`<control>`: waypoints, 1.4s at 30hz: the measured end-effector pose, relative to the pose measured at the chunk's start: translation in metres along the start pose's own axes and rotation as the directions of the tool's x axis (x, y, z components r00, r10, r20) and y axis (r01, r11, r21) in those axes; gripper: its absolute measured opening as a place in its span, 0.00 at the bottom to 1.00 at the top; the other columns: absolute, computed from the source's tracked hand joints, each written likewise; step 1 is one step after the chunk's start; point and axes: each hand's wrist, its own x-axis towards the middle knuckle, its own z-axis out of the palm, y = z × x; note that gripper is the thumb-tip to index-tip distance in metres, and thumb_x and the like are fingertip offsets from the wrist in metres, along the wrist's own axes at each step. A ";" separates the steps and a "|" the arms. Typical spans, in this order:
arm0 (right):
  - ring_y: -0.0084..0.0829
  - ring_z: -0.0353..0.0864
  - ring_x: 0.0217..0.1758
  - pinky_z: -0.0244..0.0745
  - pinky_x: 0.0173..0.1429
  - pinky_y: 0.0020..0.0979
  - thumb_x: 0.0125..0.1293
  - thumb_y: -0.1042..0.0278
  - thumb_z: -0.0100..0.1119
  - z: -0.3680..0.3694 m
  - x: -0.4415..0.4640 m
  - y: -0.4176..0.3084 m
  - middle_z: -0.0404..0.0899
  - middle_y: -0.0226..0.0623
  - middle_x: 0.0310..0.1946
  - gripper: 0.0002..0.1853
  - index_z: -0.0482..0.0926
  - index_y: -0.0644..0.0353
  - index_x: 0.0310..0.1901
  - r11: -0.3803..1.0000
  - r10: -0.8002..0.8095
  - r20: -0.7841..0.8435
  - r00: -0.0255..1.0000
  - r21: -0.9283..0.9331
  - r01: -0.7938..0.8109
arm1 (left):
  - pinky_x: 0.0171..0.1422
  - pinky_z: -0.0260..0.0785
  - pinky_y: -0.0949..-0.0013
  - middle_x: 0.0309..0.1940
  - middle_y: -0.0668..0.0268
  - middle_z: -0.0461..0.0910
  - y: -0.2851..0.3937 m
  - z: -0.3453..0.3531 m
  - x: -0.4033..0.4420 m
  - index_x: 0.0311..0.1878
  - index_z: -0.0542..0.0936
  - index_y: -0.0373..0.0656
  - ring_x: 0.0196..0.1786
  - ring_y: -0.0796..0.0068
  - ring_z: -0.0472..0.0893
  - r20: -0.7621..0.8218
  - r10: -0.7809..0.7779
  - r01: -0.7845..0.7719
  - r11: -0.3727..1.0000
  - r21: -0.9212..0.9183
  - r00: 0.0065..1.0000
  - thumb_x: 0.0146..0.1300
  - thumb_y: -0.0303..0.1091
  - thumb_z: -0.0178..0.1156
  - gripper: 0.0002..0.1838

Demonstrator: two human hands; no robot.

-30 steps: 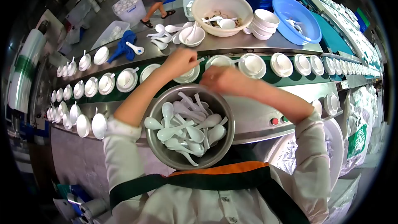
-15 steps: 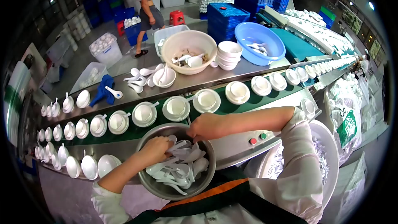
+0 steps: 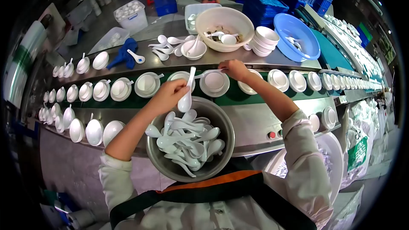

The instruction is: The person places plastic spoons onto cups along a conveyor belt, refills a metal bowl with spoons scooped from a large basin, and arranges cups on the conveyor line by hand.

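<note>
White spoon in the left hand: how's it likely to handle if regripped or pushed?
The spoon is likely stiff: no sag shows in the left hand. Glossy highlights suggest it's slippery. Its rounded bowl may rock if pushed.

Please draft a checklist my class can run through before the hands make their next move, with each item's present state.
1. Left hand holding a spoon: ok, the white spoon is held handle up.
2. Right hand on a spoon: ok, fingertips pinch one end of a second spoon.
3. Second spoon touching the cup below: cannot tell.
4. That cup on its plate: ok, open side up.
5. Steel bowl stocked: ok, many loose spoons inside.
6. Set behind the left hand fully visible: not ok, partly covered.
</note>
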 end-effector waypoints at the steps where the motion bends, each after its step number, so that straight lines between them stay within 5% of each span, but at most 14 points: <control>1: 0.39 0.79 0.37 0.74 0.40 0.39 0.53 0.67 0.58 0.000 -0.001 0.001 0.80 0.34 0.32 0.08 0.80 0.49 0.36 1.000 -0.002 0.051 0.999 -0.007 0.002 | 0.27 0.62 0.78 0.20 0.68 0.75 0.001 0.001 0.006 0.33 0.74 0.35 0.23 0.86 0.71 0.012 -0.080 0.081 0.991 -0.103 0.997 0.63 0.31 0.52 0.08; 8: 0.38 0.80 0.38 0.75 0.41 0.42 0.57 0.57 0.54 0.022 0.022 -0.010 0.80 0.38 0.32 0.09 0.82 0.44 0.36 0.936 -0.023 0.231 0.973 -0.336 0.102 | 0.34 0.63 0.79 0.26 0.72 0.76 -0.017 0.018 0.059 0.38 0.78 0.36 0.30 0.87 0.70 0.106 -0.023 0.022 1.000 0.003 0.994 0.62 0.31 0.53 0.08; 10: 0.44 0.79 0.40 0.75 0.42 0.40 0.62 0.57 0.50 0.007 0.027 -0.014 0.79 0.42 0.36 0.13 0.81 0.52 0.41 0.980 -0.197 -0.018 0.980 0.020 0.197 | 0.34 0.65 0.78 0.27 0.70 0.77 -0.016 0.019 0.066 0.37 0.78 0.36 0.30 0.86 0.72 0.093 -0.032 0.024 0.996 0.081 0.995 0.61 0.31 0.54 0.08; 11: 0.40 0.79 0.41 0.77 0.39 0.34 0.64 0.52 0.49 -0.009 0.025 -0.033 0.80 0.42 0.38 0.19 0.79 0.58 0.45 0.922 0.136 0.039 0.990 0.360 -0.141 | 0.33 0.65 0.77 0.27 0.70 0.78 -0.017 0.018 0.063 0.37 0.78 0.36 0.29 0.86 0.72 0.092 -0.032 0.022 0.994 0.106 0.995 0.61 0.31 0.54 0.08; 12: 0.33 0.80 0.37 0.78 0.37 0.27 0.65 0.47 0.47 -0.023 0.019 -0.048 0.80 0.40 0.35 0.24 0.78 0.63 0.45 0.460 0.215 0.162 0.963 0.853 -0.246 | 0.33 0.65 0.77 0.26 0.69 0.78 -0.016 0.018 0.063 0.37 0.78 0.35 0.28 0.85 0.72 0.088 -0.037 0.025 0.991 0.129 0.995 0.60 0.31 0.55 0.08; 14: 0.26 0.80 0.33 0.78 0.36 0.24 0.64 0.52 0.52 -0.047 0.010 -0.066 0.79 0.36 0.31 0.20 0.78 0.64 0.42 0.286 0.014 0.274 0.961 0.920 -0.267 | 0.31 0.65 0.75 0.23 0.64 0.77 -0.012 0.024 0.064 0.36 0.78 0.35 0.26 0.83 0.72 0.069 0.014 -0.023 0.990 0.140 0.998 0.59 0.31 0.56 0.09; 19: 0.22 0.81 0.30 0.76 0.35 0.21 0.61 0.73 0.56 -0.045 0.008 -0.042 0.80 0.34 0.29 0.06 0.79 0.64 0.37 0.486 -0.074 0.035 0.997 0.874 0.005 | 0.41 0.68 0.62 0.35 0.56 0.79 -0.012 0.030 0.045 0.43 0.77 0.38 0.36 0.56 0.77 -0.208 0.240 -0.163 0.930 0.329 0.948 0.53 0.36 0.61 0.16; 23: 0.41 0.79 0.30 0.72 0.35 0.35 0.55 0.69 0.59 -0.062 0.007 -0.023 0.80 0.42 0.29 0.06 0.80 0.61 0.32 0.967 0.038 -0.439 0.898 0.243 0.078 | 0.39 0.68 0.66 0.34 0.60 0.77 0.016 0.012 0.001 0.37 0.76 0.39 0.34 0.64 0.77 0.039 0.073 -0.082 0.899 0.430 0.997 0.51 0.35 0.63 0.13; 24: 0.40 0.79 0.31 0.73 0.36 0.35 0.54 0.69 0.58 -0.053 0.009 -0.011 0.79 0.39 0.27 0.05 0.79 0.59 0.32 0.983 -0.051 -0.460 0.886 0.135 0.126 | 0.41 0.67 0.64 0.33 0.61 0.77 0.025 0.015 -0.009 0.36 0.77 0.41 0.36 0.64 0.76 0.161 -0.120 0.042 0.908 0.418 0.980 0.50 0.34 0.62 0.11; 26: 0.39 0.78 0.33 0.73 0.37 0.35 0.55 0.69 0.58 -0.031 0.008 0.003 0.79 0.37 0.28 0.05 0.79 0.56 0.33 0.986 -0.164 -0.336 0.927 -0.075 0.148 | 0.46 0.65 0.63 0.31 0.61 0.76 0.006 0.022 -0.030 0.36 0.78 0.43 0.40 0.64 0.75 0.324 0.046 -0.262 0.698 0.666 0.945 0.49 0.33 0.63 0.10; 29: 0.37 0.78 0.37 0.74 0.40 0.34 0.55 0.66 0.57 0.006 0.004 0.008 0.78 0.35 0.31 0.07 0.78 0.55 0.36 0.957 -0.276 -0.134 0.952 -0.129 0.259 | 0.50 0.62 0.63 0.31 0.61 0.76 -0.012 0.030 -0.043 0.33 0.78 0.43 0.42 0.63 0.73 0.379 0.005 -0.316 0.562 0.765 0.925 0.46 0.29 0.60 0.08; 35: 0.37 0.77 0.35 0.75 0.40 0.33 0.54 0.62 0.61 -0.001 0.011 -0.040 0.79 0.38 0.36 0.15 0.77 0.57 0.42 0.951 -0.269 -0.176 0.947 0.108 0.290 | 0.44 0.65 0.61 0.23 0.58 0.77 -0.009 0.007 -0.039 0.23 0.77 0.40 0.34 0.58 0.76 0.358 -0.068 -0.227 0.659 0.717 0.931 0.47 0.32 0.58 0.05; 38: 0.25 0.77 0.32 0.75 0.31 0.25 0.56 0.63 0.62 -0.046 0.009 -0.113 0.80 0.33 0.34 0.20 0.75 0.60 0.50 0.746 -0.098 0.226 0.969 0.661 -0.079 | 0.34 0.68 0.63 0.22 0.58 0.77 0.027 -0.014 -0.025 0.26 0.78 0.39 0.29 0.60 0.77 0.256 -0.054 -0.093 0.844 0.528 0.965 0.50 0.33 0.59 0.07; 42: 0.18 0.75 0.27 0.74 0.28 0.21 0.58 0.68 0.60 -0.051 0.008 -0.144 0.80 0.33 0.31 0.13 0.75 0.61 0.44 0.619 -0.255 0.361 0.897 0.774 -0.136 | 0.32 0.66 0.68 0.20 0.62 0.77 0.035 -0.011 -0.007 0.32 0.75 0.38 0.26 0.71 0.76 -0.033 0.007 0.001 0.970 0.243 0.999 0.50 0.34 0.62 0.11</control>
